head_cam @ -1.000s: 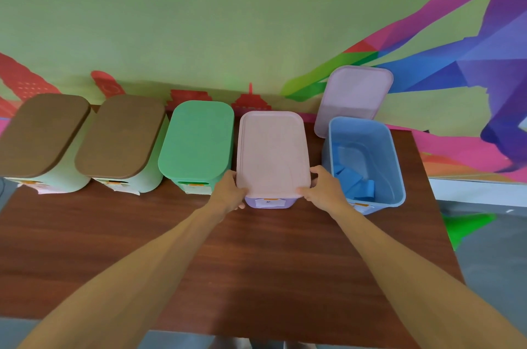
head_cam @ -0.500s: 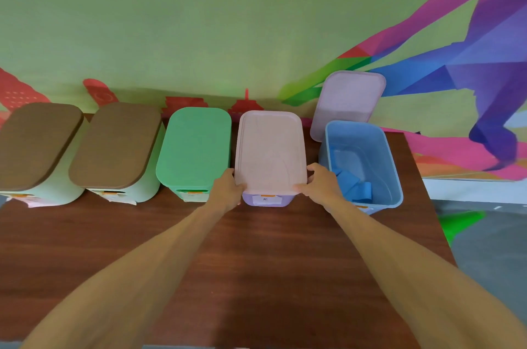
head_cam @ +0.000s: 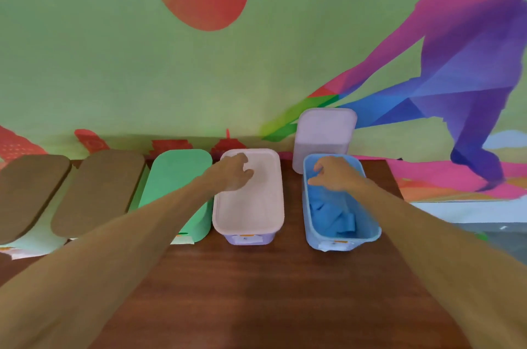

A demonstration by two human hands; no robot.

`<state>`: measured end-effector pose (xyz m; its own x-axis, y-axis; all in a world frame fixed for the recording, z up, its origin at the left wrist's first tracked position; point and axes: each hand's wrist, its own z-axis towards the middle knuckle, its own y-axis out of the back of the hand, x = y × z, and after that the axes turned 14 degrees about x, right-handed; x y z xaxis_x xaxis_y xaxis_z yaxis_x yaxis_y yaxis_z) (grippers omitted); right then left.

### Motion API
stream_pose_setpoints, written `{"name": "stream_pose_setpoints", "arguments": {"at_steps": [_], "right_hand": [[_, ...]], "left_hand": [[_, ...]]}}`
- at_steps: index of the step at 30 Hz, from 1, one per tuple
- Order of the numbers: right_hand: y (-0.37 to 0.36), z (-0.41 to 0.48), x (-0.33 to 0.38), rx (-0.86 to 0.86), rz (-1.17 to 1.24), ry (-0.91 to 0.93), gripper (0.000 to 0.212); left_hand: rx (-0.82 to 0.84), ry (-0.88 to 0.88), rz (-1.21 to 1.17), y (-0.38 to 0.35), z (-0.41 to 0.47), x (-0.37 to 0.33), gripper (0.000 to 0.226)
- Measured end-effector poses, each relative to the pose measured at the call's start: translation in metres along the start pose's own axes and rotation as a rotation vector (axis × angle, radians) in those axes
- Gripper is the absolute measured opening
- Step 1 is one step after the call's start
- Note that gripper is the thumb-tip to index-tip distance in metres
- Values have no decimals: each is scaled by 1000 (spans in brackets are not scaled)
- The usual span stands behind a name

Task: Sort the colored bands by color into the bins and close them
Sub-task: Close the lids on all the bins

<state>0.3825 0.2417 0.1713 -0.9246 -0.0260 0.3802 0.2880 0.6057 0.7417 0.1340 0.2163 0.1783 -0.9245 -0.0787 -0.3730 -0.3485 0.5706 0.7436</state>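
Five bins stand in a row on the brown table [head_cam: 256, 297]. The purple bin [head_cam: 247, 238] wears its pink lid [head_cam: 251, 206], and my left hand [head_cam: 232, 174] hovers over the lid's far part with fingers loosely curled, holding nothing. The blue bin [head_cam: 342, 237] stands uncovered with blue bands [head_cam: 328, 211] inside. My right hand [head_cam: 333, 174] reaches over its far end, fingers relaxed and empty. A pale lilac lid [head_cam: 325, 131] leans upright against the wall behind the blue bin.
Left of the purple bin stand a green-lidded bin [head_cam: 176, 183] and two brown-lidded pale green bins [head_cam: 97, 191] [head_cam: 25, 191], all covered. The painted wall rises right behind the row. The table's right edge lies close beside the blue bin.
Both hands let go of the pink lid's near corners and moved forward. The left now hovers over the lid's far part; the right has shifted over the blue bin. The camera tilted up.
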Motion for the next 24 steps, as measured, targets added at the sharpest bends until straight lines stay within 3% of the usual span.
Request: {"name": "stream_pose_setpoints", "arguments": {"at_steps": [7, 11, 15, 20, 24], "right_hand": [[107, 14, -51, -79, -209, 58, 29], [145, 38, -74, -102, -239, 75, 32], [161, 72, -95, -72, -238, 90, 39], [159, 108, -113, -128, -205, 96, 58], [152, 123, -125, -239, -250, 154, 51]], "left_hand": [[-79, -5, 128, 46, 47, -99, 48], [-130, 13, 256, 63, 87, -138, 48], [-132, 61, 338, 75, 130, -155, 48], [-124, 53, 271, 68, 174, -163, 48], [-165, 30, 183, 58, 193, -164, 41]]}}
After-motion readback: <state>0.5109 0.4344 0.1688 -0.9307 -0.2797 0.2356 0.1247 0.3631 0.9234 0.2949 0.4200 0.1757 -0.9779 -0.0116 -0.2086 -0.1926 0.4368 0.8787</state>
